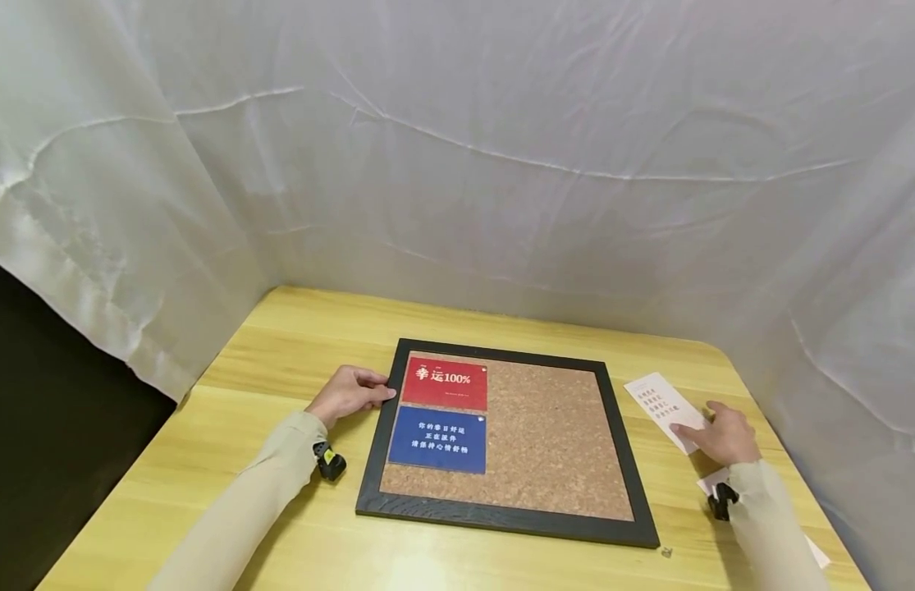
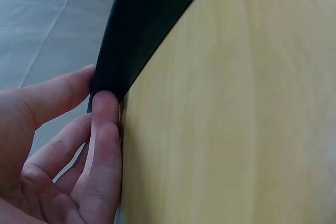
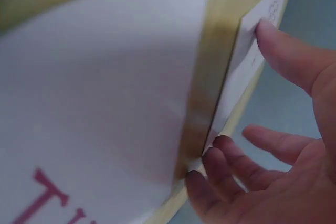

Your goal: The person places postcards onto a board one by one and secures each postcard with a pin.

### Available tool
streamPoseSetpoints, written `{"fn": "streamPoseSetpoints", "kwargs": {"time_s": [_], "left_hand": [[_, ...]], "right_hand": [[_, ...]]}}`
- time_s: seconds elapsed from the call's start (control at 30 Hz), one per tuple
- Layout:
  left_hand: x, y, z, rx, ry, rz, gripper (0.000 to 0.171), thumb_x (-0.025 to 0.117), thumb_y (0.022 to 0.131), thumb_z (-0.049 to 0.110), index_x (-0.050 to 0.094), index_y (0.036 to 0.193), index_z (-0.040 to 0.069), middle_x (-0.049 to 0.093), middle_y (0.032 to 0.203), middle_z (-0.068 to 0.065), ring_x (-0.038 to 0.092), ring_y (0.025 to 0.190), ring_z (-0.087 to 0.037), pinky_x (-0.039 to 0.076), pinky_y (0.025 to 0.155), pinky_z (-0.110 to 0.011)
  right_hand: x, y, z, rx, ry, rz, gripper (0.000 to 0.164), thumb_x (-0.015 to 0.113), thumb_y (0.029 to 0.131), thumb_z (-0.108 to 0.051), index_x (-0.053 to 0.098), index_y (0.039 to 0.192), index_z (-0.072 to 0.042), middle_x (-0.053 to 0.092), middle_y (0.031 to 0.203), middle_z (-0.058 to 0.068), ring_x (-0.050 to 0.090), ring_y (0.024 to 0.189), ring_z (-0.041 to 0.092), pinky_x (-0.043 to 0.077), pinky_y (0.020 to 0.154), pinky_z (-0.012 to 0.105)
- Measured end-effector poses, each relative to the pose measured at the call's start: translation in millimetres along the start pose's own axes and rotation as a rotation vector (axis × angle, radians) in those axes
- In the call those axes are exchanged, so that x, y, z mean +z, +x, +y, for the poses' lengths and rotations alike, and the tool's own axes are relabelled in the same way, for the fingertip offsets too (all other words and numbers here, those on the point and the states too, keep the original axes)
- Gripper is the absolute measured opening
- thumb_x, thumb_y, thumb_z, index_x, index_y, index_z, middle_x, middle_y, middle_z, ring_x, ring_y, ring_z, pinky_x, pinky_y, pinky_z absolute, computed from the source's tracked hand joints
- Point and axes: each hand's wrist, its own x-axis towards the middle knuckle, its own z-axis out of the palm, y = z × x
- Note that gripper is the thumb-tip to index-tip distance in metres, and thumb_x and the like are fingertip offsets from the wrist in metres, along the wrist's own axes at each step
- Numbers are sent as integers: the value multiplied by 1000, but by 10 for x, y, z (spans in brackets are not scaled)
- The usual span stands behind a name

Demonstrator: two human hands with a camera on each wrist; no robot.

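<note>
My left hand [image 1: 348,396] pinches the left edge of a black-framed corkboard [image 1: 553,435], thumb on one face and fingertips at the other side in the left wrist view. A red card [image 1: 457,396] and, below it, a blue card [image 1: 435,455] lie on the cork's left half, each with a small pin at its upper right corner. Beyond the board's right side, my right hand [image 1: 726,437] holds a white card [image 1: 655,396] with reddish printed lines. Its thumb lies on the card's face, and several fingertips meet the edge in the right wrist view.
Another white card [image 3: 105,77] with large reddish letters lies on the table, partly hidden under my right forearm in the head view. A small clear object [image 1: 666,552] sits by the board's lower right corner. White cloth [image 1: 457,205] hangs behind the wooden table [image 1: 317,328].
</note>
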Motion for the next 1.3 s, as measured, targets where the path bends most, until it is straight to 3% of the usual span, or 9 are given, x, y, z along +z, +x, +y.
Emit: {"fn": "streamPoseSetpoints", "kwargs": {"time_s": [0.13, 0.3, 0.47, 0.63, 0.77, 0.87, 0.97, 1.2, 1.3], "left_hand": [[0, -4, 16, 15, 4, -4, 48, 81, 90, 22, 69, 131, -1, 73, 120, -20, 69, 78, -13, 56, 68, -23], [5, 1, 13, 8, 3, 0, 47, 81, 90, 21, 69, 130, -1, 73, 120, -20, 69, 77, -12, 56, 68, -22], [2, 4, 19, 2, 7, 7, 47, 80, 91, 22, 69, 131, -1, 72, 123, -20, 68, 78, -12, 56, 69, -22], [6, 7, 19, -3, 4, 11, 46, 81, 91, 21, 70, 130, 0, 73, 122, -20, 68, 78, -12, 55, 69, -22], [13, -3, 12, 5, -2, 4, 46, 80, 91, 21, 70, 130, -1, 74, 120, -19, 69, 77, -12, 55, 69, -23], [15, 0, 3, 2, -9, 5, 44, 81, 90, 20, 71, 128, 0, 75, 116, -17, 68, 77, -12, 55, 68, -22], [17, 11, -12, 10, -9, 3, 44, 80, 91, 20, 71, 128, -1, 75, 113, -16, 68, 77, -12, 55, 68, -23], [19, 33, -31, 21, -13, 1, 45, 80, 91, 20, 71, 128, -1, 74, 116, -17, 68, 77, -12, 55, 69, -23], [11, 32, -28, 23, -21, -1, 45, 80, 91, 20, 70, 129, -2, 74, 117, -18, 68, 77, -11, 55, 69, -22]], "right_hand": [[-34, -11, -19, 29, -12, -9, 95, 78, 88, -44, 39, 141, 25, 48, 134, 50, 56, 106, 59, 49, 83, 62], [-56, -24, -43, 48, -7, -16, 68, 79, 86, -46, 62, 107, 17, 67, 90, 28, 54, 72, 31, 41, 61, 37], [-71, -13, -41, 99, 25, -53, 59, 79, 83, -53, 67, 82, 5, 57, 66, 4, 46, 63, 19, 34, 57, 30], [-65, -32, -19, 113, 52, -109, 55, 77, 85, -56, 49, 62, -14, 35, 57, -6, 37, 58, 14, 32, 56, 29], [-87, -48, 20, 110, 94, -143, 56, 75, 87, -56, 54, 74, -6, 40, 64, -1, 41, 63, 17, 34, 57, 30], [-109, -50, 60, 107, 128, -157, 65, 72, 91, -52, 59, 102, 11, 58, 85, 20, 53, 77, 26, 40, 63, 31], [-120, -48, 101, 126, 197, -176, 67, 68, 96, -40, 53, 122, 20, 61, 108, 33, 59, 90, 29, 46, 68, 30], [-130, -70, 145, 260, 516, -212, 48, 62, 100, -19, 52, 130, 17, 65, 83, -3, 61, 72, 8, 57, 65, 28], [-150, -87, 153, 270, 599, -246, 47, 61, 102, -19, 50, 133, 15, 63, 82, -8, 61, 72, 7, 58, 66, 27]]}}
